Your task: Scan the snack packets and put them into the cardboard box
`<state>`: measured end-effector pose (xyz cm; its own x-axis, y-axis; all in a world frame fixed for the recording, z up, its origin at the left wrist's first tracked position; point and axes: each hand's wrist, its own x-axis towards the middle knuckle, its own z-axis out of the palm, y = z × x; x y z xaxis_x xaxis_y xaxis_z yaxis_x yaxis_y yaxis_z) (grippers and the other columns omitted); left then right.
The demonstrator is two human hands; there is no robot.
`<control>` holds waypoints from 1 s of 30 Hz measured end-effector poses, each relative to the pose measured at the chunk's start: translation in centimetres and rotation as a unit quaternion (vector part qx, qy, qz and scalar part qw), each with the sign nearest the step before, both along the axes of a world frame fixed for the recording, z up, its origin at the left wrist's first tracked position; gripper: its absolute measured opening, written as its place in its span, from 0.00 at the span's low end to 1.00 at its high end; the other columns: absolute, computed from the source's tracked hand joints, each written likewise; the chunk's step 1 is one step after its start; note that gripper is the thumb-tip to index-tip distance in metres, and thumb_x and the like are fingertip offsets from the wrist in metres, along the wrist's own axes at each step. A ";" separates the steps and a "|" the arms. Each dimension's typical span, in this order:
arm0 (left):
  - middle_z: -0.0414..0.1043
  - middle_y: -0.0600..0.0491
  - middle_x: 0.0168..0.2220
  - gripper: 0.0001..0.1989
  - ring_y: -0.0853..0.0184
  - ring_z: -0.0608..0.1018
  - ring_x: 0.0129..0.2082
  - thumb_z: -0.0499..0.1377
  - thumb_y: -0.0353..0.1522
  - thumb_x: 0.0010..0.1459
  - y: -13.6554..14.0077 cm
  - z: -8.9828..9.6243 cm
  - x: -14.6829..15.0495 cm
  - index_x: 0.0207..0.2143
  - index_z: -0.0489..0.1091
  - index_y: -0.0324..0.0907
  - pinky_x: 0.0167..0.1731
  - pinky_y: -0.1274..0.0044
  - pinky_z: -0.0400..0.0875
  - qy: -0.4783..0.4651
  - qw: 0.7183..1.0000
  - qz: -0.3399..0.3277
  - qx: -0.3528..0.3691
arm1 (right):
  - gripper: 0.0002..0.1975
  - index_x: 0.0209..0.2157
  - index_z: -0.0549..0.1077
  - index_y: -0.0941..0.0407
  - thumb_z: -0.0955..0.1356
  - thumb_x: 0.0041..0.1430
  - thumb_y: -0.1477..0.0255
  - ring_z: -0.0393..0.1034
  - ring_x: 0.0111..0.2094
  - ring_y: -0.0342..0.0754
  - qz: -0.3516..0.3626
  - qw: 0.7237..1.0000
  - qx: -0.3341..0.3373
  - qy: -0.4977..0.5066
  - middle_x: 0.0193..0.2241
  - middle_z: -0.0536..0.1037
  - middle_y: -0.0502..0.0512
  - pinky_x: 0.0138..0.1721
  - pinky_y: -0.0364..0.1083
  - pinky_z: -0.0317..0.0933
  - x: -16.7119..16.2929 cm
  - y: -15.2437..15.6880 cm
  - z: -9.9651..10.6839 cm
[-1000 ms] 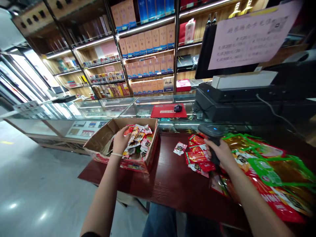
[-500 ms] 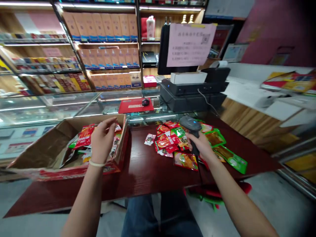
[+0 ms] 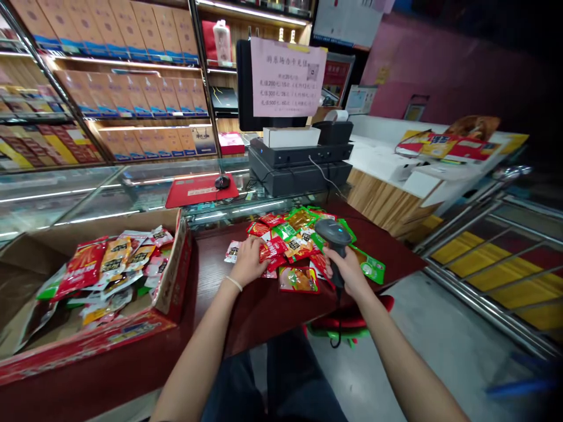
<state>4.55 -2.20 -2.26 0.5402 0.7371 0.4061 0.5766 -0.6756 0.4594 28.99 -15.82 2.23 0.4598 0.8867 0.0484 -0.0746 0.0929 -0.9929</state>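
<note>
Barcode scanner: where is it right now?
Slightly right of centre in the head view, the scanner is in the person's right hand, by the snack packets.

The head camera looks forward and down over the tabletop (image 3: pixel 264 313).

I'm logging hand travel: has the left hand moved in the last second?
Yes: the left hand has moved rightward, from left of the red mouse pad to its right.

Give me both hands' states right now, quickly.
Left hand: at the red snack packets; whether it grips one cannot be told.
Right hand: closed, holding the barcode scanner.
</note>
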 end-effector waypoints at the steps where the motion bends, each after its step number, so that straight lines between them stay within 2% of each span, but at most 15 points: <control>1: 0.65 0.42 0.54 0.25 0.52 0.68 0.55 0.64 0.34 0.50 -0.2 -0.5 -0.2 0.51 0.66 0.41 0.54 0.62 0.63 0.012 1.000 0.002 0.000 | 0.19 0.29 0.65 0.54 0.75 0.50 0.57 0.59 0.12 0.38 -0.001 1.000 -0.001 -0.001 0.17 0.68 0.43 0.13 0.40 0.57 -0.1 0.0 -0.1; 5: 0.66 0.43 0.54 0.25 0.53 0.67 0.55 0.61 0.34 0.52 -0.8 -1.4 -0.7 0.54 0.64 0.42 0.54 0.62 0.62 0.058 0.998 0.024 -0.021 | 0.20 0.28 0.65 0.53 0.75 0.50 0.56 0.57 0.12 0.39 0.011 1.000 -0.005 -0.008 0.15 0.67 0.42 0.13 0.40 0.57 -0.9 0.4 -0.5; 8: 0.69 0.43 0.52 0.23 0.53 0.69 0.53 0.59 0.30 0.52 -0.8 -1.5 -0.5 0.52 0.65 0.41 0.52 0.63 0.62 0.081 0.995 0.046 -0.028 | 0.19 0.26 0.64 0.52 0.75 0.50 0.56 0.57 0.12 0.39 0.016 1.000 -0.014 -0.017 0.14 0.66 0.43 0.14 0.41 0.56 -1.7 0.7 -0.6; 11: 0.72 0.42 0.50 0.22 0.53 0.72 0.50 0.57 0.25 0.50 -0.6 -1.5 -0.4 0.50 0.67 0.41 0.51 0.64 0.63 0.080 0.995 0.036 -0.039 | 0.19 0.27 0.64 0.52 0.75 0.50 0.56 0.58 0.12 0.40 0.015 0.999 -0.019 -0.028 0.15 0.67 0.43 0.14 0.42 0.57 -2.4 0.7 -0.5; 13: 0.74 0.42 0.47 0.20 0.54 0.75 0.47 0.55 0.23 0.51 -0.4 -1.4 -0.6 0.48 0.69 0.41 0.49 0.65 0.65 0.040 0.996 0.041 -0.067 | 0.20 0.27 0.64 0.52 0.75 0.49 0.56 0.57 0.12 0.40 0.021 0.999 -0.023 -0.028 0.15 0.67 0.43 0.14 0.42 0.56 -2.6 0.7 -0.4; 16: 0.76 0.44 0.44 0.17 0.56 0.77 0.44 0.55 0.27 0.56 0.0 -1.2 -1.1 0.48 0.70 0.42 0.46 0.67 0.68 -0.108 0.983 0.084 -0.119 | 0.20 0.27 0.63 0.52 0.75 0.50 0.57 0.57 0.12 0.40 0.025 0.999 -0.026 -0.027 0.15 0.66 0.42 0.14 0.42 0.55 -2.6 0.6 -0.2; 18: 0.77 0.46 0.44 0.15 0.59 0.77 0.43 0.58 0.33 0.57 0.4 -1.0 -1.2 0.48 0.71 0.42 0.45 0.69 0.69 -0.245 0.951 0.085 -0.170 | 0.19 0.29 0.64 0.52 0.75 0.51 0.57 0.58 0.12 0.40 0.026 0.999 -0.024 -0.029 0.15 0.67 0.42 0.14 0.42 0.54 -2.6 0.6 -0.2; 20: 0.78 0.49 0.42 0.17 0.62 0.77 0.40 0.61 0.38 0.55 0.6 -1.0 -1.1 0.45 0.73 0.41 0.43 0.71 0.72 -0.366 0.893 0.051 -0.255 | 0.19 0.31 0.64 0.52 0.75 0.51 0.57 0.58 0.12 0.40 0.036 0.998 -0.023 -0.043 0.16 0.68 0.42 0.14 0.42 0.54 -2.5 0.7 -0.1; 23: 0.78 0.50 0.36 0.19 0.65 0.78 0.33 0.66 0.40 0.49 1.0 -1.3 -0.8 0.42 0.75 0.39 0.37 0.73 0.74 -0.457 0.810 0.005 -0.368 | 0.20 0.35 0.64 0.51 0.75 0.52 0.57 0.58 0.12 0.41 0.046 0.996 -0.020 -0.079 0.15 0.68 0.41 0.14 0.42 0.53 -2.7 0.9 0.0; 27: 0.78 0.51 0.36 0.23 0.66 0.78 0.30 0.70 0.40 0.44 1.1 -1.6 -0.7 0.42 0.75 0.39 0.34 0.74 0.75 -0.491 0.768 0.002 -0.410 | 0.22 0.42 0.66 0.50 0.75 0.51 0.59 0.57 0.11 0.42 0.052 0.993 -0.033 -0.104 0.14 0.67 0.40 0.14 0.43 0.53 -3.3 1.3 0.1; 30: 0.78 0.49 0.38 0.25 0.67 0.79 0.31 0.69 0.43 0.46 1.1 -1.4 -0.9 0.43 0.74 0.39 0.33 0.75 0.75 -0.527 0.734 0.012 -0.427 | 0.25 0.46 0.68 0.50 0.77 0.47 0.61 0.60 0.13 0.45 0.061 0.992 -0.047 -0.101 0.15 0.69 0.42 0.14 0.44 0.55 -4.0 1.6 0.4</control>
